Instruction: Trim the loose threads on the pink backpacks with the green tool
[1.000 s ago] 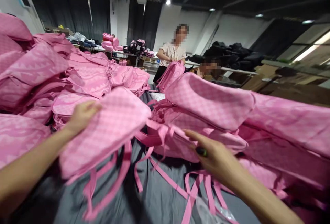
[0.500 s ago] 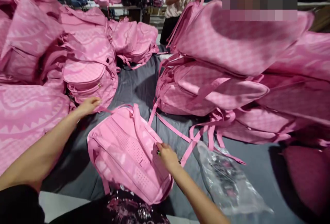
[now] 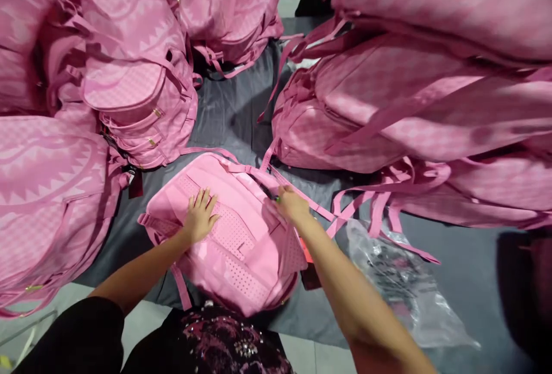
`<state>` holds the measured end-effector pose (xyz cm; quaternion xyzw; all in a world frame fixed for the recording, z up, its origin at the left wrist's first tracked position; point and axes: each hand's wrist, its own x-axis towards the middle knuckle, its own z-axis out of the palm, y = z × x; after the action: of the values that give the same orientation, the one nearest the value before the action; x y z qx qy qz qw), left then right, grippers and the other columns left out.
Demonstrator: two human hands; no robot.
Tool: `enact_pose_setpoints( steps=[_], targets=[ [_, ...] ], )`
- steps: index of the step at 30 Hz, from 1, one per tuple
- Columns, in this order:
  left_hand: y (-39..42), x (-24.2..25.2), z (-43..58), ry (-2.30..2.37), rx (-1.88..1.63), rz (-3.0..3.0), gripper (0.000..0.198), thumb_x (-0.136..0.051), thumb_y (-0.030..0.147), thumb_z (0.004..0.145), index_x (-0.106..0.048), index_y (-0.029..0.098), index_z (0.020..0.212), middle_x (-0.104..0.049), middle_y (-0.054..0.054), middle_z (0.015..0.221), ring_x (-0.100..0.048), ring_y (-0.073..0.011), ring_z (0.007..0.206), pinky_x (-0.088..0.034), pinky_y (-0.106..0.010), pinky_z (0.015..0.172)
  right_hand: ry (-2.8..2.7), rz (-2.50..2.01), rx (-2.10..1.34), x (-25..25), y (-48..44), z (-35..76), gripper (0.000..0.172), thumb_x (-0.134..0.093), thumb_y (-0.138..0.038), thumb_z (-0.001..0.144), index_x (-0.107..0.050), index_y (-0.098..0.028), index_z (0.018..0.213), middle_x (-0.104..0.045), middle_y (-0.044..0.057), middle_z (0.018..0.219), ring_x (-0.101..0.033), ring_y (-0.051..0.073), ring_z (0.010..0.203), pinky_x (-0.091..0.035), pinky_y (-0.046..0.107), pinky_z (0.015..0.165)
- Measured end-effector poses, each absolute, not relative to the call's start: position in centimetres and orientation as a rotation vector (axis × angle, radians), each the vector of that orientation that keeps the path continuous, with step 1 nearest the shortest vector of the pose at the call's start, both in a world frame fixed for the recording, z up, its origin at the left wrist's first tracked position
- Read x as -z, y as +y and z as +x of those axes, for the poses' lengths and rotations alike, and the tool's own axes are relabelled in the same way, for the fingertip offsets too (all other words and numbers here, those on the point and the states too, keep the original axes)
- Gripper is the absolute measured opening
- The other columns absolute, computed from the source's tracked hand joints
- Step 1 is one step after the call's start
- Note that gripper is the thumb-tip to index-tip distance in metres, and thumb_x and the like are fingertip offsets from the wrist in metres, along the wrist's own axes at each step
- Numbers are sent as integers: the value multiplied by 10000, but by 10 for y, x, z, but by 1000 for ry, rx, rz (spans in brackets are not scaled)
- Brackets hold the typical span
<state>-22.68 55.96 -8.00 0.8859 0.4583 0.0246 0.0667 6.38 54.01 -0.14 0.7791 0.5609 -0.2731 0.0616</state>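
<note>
A pink backpack (image 3: 241, 224) lies in front of me with its perforated back panel facing up. My left hand (image 3: 201, 216) rests flat on that panel, fingers spread. At the backpack's right side, my right hand (image 3: 293, 206) is closed around a shoulder strap (image 3: 259, 176); its fingertips are partly hidden. Beneath my right wrist, a red and black tag (image 3: 308, 265) peeks out beside the bag. A loose strap (image 3: 180, 288) hangs from the lower left of the backpack.
Pink backpacks stand on the left (image 3: 133, 104) and lie stacked on the right (image 3: 366, 98), straps trailing over the grey cloth (image 3: 233, 112). A clear plastic bag (image 3: 414, 288) with dark contents lies at the right. A patterned dark item (image 3: 233, 334) is nearest my body.
My left hand has left the strap at the upper left and now lies on the back panel. My right hand has moved up along the right side to a strap. The view has tilted down.
</note>
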Motion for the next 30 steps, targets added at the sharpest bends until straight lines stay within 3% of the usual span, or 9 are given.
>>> enact_pose_setpoints(
  steps=[3,7,12,16,19,25,30],
  targets=[
    [579,86,-245,1248,-66,2754,592,-502,408,953,-453,162,1489,-313,-194,1607,-258,-392,1496,-242,-586,1172,1657,2284,1015,38,515,73,331,-556,-437,971,-703,-187,1130,-670,126,1182,-692,216,965,-504,276,798],
    [609,72,-244,1055,4,2841,400,-490,307,961,-617,196,1323,-575,-171,1398,-457,-321,1350,-325,-528,1114,1571,2321,1127,69,461,27,405,-472,-465,1004,-666,-154,1176,-591,159,1271,-706,199,933,-511,273,801],
    [634,56,-182,727,185,2902,264,-590,280,890,-659,182,1126,-658,-104,1167,-574,-263,1130,-278,-517,1134,1519,2373,1158,71,441,8,414,-410,-460,1017,-623,-169,1221,-522,165,1345,-717,231,918,-529,316,752],
    [648,47,-151,585,298,2916,273,-744,398,760,-659,162,867,-638,-54,844,-594,-246,851,-411,-469,951,1541,2376,1159,71,442,17,388,-411,-440,1020,-629,-171,1195,-515,162,1352,-724,230,890,-532,324,737],
    [653,46,-154,545,283,2940,271,-768,399,746,-647,181,852,-632,-28,821,-582,-226,824,-417,-446,931,1558,2407,1135,74,436,18,374,-421,-430,1023,-626,-165,1189,-518,162,1355,-726,218,865,-527,312,712],
    [627,71,-185,566,-20,3035,102,-569,261,938,-609,200,867,-655,-22,880,-566,-193,912,-331,-435,1102,1550,2394,1093,77,422,23,308,-498,-404,1007,-656,-168,1127,-573,149,1340,-731,212,848,-513,288,667],
    [613,103,-203,455,-524,3043,164,-572,361,965,-611,211,911,-685,0,939,-573,-168,983,-276,-399,1177,1822,2398,749,59,443,27,235,-555,-306,975,-649,-191,1157,-681,109,1198,-713,205,758,-474,273,561]
  ],
)
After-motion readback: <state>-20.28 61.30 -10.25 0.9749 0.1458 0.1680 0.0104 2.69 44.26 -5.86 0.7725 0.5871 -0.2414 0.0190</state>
